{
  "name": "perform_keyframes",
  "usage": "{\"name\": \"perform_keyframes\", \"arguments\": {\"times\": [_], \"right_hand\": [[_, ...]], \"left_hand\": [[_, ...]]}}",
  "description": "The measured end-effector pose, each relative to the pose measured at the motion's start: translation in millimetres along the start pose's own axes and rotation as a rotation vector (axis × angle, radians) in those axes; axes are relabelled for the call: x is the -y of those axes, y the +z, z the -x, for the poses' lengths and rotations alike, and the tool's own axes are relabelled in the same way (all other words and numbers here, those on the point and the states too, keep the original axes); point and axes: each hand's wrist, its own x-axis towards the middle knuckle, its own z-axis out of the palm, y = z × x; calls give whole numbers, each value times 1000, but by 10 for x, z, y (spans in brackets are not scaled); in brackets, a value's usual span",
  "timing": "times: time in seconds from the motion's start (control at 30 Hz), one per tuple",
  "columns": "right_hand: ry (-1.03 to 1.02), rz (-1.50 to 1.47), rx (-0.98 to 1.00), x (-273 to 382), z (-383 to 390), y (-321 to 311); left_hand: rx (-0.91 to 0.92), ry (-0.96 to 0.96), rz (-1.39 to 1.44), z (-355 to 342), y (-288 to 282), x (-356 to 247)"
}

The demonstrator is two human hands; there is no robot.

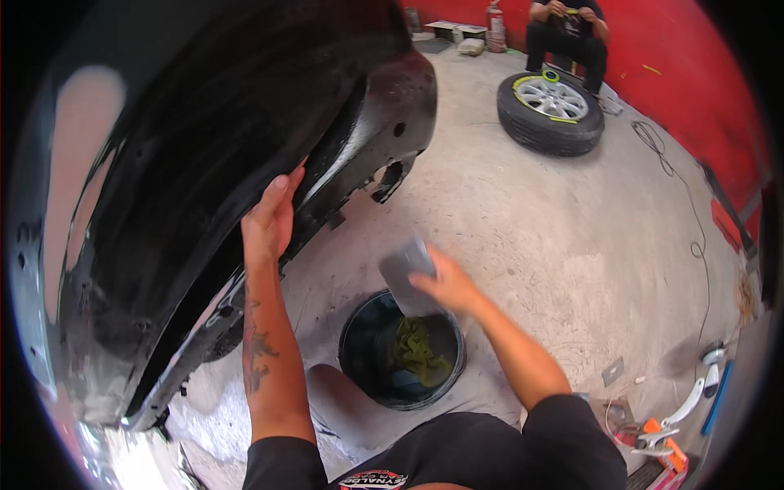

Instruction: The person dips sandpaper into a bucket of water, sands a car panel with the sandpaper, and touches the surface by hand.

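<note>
A large glossy black car bumper [204, 163] fills the left side, with holes and tabs along its edge. My left hand [273, 214] is closed on that edge, fingers partly hidden behind it. My right hand [447, 282] pinches a grey rectangular sheet, which looks like sandpaper [400, 273], with the thumb on its face. The sheet is slightly blurred and hangs over the far rim of a dark bucket [345, 347]. Inside the bucket lies a crumpled yellow-green cloth [418, 351].
Farther off, a wheel with a tyre [549, 139] lies on the concrete floor [523, 220], and a seated person [567, 37] holds something yellow beside it. A fire extinguisher [495, 28] stands by the red wall. Cable [694, 220] trails at right; tools [665, 437] lie lower right.
</note>
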Motion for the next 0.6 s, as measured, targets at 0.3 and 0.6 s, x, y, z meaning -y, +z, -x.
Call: {"name": "perform_keyframes", "arguments": {"times": [0.3,0.6], "right_hand": [[229,289,-30,-787,1415,714],[39,402,-123,-919,1444,848]], "left_hand": [[-75,48,-41,191,186,5],[-397,19,-110,592,-192,-387]]}}
